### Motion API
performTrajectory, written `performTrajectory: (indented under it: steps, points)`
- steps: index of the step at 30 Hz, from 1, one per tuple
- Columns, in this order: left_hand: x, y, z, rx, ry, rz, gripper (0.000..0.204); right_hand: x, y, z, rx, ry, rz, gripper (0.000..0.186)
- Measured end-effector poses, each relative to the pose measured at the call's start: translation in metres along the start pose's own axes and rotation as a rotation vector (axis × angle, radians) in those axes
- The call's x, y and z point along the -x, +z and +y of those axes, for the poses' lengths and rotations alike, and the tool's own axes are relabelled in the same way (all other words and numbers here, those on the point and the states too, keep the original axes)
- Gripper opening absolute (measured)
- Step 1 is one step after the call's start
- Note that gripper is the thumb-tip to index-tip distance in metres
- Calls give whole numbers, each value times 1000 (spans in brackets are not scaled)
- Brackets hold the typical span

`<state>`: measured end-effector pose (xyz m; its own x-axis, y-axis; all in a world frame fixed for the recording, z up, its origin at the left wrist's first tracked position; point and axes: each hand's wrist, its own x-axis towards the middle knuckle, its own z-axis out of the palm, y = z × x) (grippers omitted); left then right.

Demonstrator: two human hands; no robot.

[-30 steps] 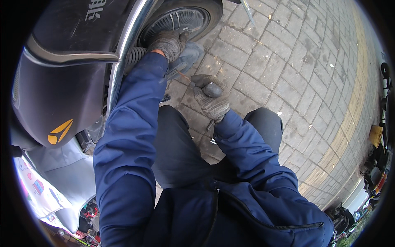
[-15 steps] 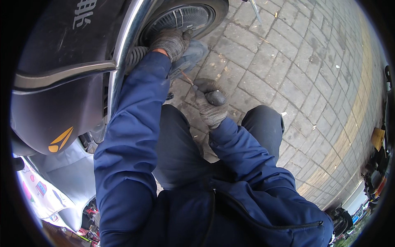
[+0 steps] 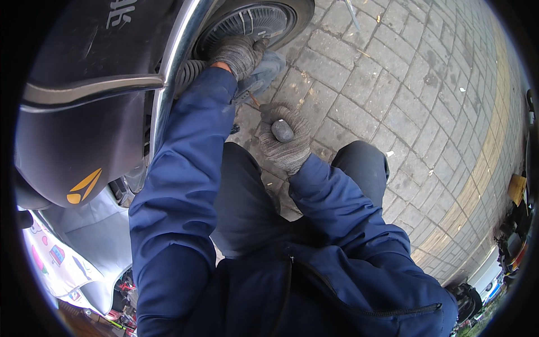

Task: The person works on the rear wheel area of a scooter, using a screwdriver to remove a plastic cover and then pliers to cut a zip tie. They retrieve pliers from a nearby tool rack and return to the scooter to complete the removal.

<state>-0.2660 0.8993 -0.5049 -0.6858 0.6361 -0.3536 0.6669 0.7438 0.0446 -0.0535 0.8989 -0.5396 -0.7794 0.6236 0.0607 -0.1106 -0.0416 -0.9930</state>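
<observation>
From my remote seat, my left arm [image 3: 182, 163] runs forward nearly straight, bare wrist [image 3: 222, 66] showing behind the gloved left hand [image 3: 238, 56], its fingers mostly hidden. My right arm [image 3: 342, 194] angles inward, the gloved right hand [image 3: 291, 148] curled tight ahead of my parted knees [image 3: 362, 160].

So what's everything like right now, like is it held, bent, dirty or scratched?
Left hand: gloved, up against the wheel, fingertips partly hidden
Right hand: gloved, closed around a tool
Tool: held, thin reddish shaft poking out
Wheel: partly covered by the left hand
Dark panel: scratched
Jacket: looks partly unzipped
Knees: bent
Paving: stained, with small scraps
</observation>
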Motion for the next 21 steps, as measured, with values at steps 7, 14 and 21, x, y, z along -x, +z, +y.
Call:
performTrajectory:
  steps: [7,14,21]
  points:
    - [-1,5,0,27,20,25,55,-75,-21,-63,798,-141,-573,36]
    - [-14,26,-33,134,141,143,42,-145,17,-78,1318,-334,-1070,25]
    - [-9,18,-22,151,15,136,43,-114,-12,-66,961,2,-659,29]
